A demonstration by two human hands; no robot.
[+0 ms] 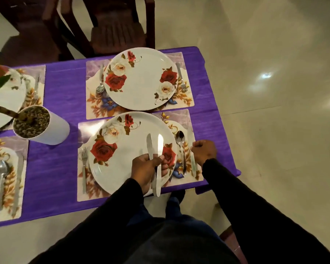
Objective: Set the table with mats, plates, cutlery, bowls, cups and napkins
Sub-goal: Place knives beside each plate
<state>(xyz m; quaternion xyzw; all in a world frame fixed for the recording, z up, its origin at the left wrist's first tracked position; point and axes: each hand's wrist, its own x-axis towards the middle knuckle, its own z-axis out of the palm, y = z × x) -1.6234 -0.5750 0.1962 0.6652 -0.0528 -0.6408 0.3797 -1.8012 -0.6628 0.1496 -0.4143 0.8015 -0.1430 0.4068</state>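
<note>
My left hand [148, 168] grips two table knives [154, 149] over the near rose-patterned plate [122, 155], blades pointing away from me. My right hand [204, 150] holds a third knife [192, 162] that lies on the right side of the near floral mat [187, 119], beside a spoon [181, 145]. A fork [83, 159] lies left of this plate. Beyond it, a second plate [141, 79] sits on its own mat [92, 69] with a spoon [100, 82] to its left and a fork [181, 77] to its right.
A purple cloth [61, 96] covers the table. A white pot with a plant [38, 124] stands left of the near plate. Two more place settings [6, 176] sit at the far left, partly cut off. A dark chair [114, 25] stands behind the table; tiled floor lies to the right.
</note>
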